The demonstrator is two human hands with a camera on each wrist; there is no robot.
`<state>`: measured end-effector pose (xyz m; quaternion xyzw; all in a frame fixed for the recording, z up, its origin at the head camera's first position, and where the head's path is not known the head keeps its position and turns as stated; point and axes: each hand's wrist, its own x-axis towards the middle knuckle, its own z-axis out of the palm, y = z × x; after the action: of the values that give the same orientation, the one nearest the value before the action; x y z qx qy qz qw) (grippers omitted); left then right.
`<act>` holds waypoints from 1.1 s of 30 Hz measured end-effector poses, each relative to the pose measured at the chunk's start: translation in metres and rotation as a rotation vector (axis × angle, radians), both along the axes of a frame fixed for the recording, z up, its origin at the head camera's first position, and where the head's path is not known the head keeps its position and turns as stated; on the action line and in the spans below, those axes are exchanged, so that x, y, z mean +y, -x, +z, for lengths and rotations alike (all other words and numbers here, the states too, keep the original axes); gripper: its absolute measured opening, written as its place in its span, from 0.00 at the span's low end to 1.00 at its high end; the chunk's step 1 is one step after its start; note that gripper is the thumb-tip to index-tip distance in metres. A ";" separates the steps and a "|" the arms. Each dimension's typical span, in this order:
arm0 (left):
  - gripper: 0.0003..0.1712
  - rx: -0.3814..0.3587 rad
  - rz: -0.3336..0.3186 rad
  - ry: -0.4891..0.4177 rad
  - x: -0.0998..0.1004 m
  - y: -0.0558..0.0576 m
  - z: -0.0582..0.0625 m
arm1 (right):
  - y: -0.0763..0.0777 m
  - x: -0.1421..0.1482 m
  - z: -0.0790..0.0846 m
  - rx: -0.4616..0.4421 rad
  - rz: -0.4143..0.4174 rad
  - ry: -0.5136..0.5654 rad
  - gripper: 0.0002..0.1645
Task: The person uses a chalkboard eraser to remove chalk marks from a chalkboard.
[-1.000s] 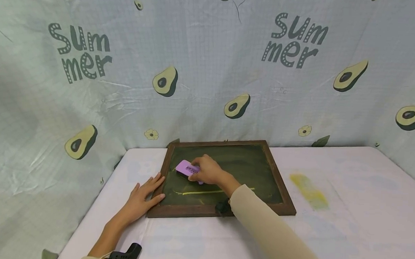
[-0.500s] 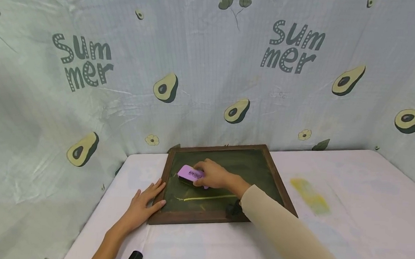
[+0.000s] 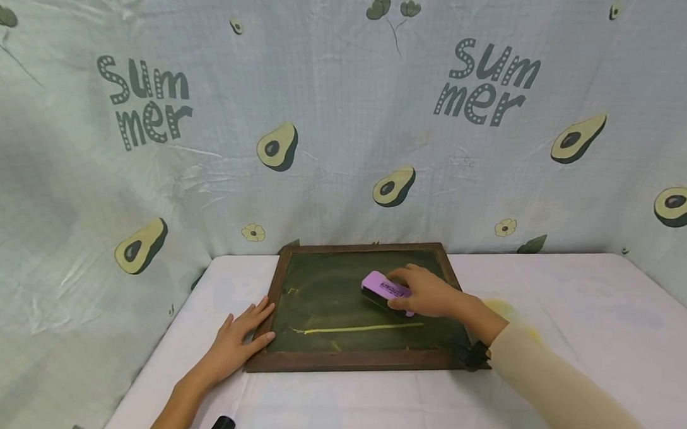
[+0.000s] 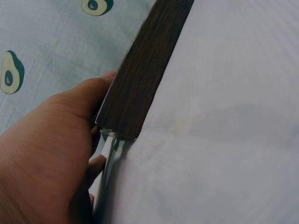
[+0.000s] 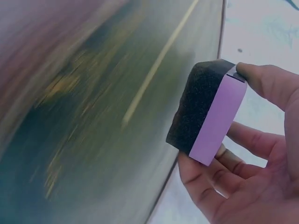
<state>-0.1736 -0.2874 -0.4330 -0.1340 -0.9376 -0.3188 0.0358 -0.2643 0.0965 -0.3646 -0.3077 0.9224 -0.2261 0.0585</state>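
A small green chalkboard (image 3: 323, 302) in a brown wooden frame (image 3: 344, 362) lies on the table. My right hand (image 3: 434, 295) grips a purple eraser (image 3: 382, 286) by its end, over the right half of the board. The eraser's black felt side (image 5: 198, 102) faces the board in the right wrist view, with thumb and fingers around its purple back. A yellow chalk line (image 3: 362, 329) runs across the lower board, with faint smudges near the left side. My left hand (image 3: 234, 338) rests with spread fingers on the frame's left edge.
The table (image 3: 314, 409) has a pale cloth. A yellow stain (image 3: 499, 306) shows on it right of the board, partly behind the right arm. A fabric backdrop (image 3: 335, 113) printed with avocados and lettering stands close behind the board's far edge.
My right hand has carried the eraser from the left part of the board toward the right, uncovering the board's left area. The left hand has stayed on the frame.
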 end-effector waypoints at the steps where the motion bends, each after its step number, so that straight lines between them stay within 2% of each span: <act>1: 0.37 -0.002 0.000 -0.001 0.000 0.000 0.000 | -0.002 0.007 0.000 0.008 -0.004 -0.009 0.34; 6: 0.37 0.006 -0.006 -0.009 -0.001 0.001 0.000 | -0.013 0.035 0.000 0.033 -0.030 -0.058 0.33; 12: 0.37 0.015 -0.008 -0.015 0.000 0.001 0.000 | -0.024 0.050 -0.007 0.031 -0.050 -0.075 0.33; 27: 0.37 0.012 -0.009 -0.002 0.002 0.002 0.000 | -0.028 0.056 -0.024 0.108 -0.038 0.002 0.32; 33: 0.37 -0.001 0.004 0.002 0.001 0.001 0.001 | -0.028 0.046 -0.023 0.127 -0.019 -0.001 0.32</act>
<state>-0.1747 -0.2867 -0.4320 -0.1320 -0.9382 -0.3180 0.0357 -0.2362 0.1428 -0.3875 -0.3124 0.9273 -0.2061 -0.0020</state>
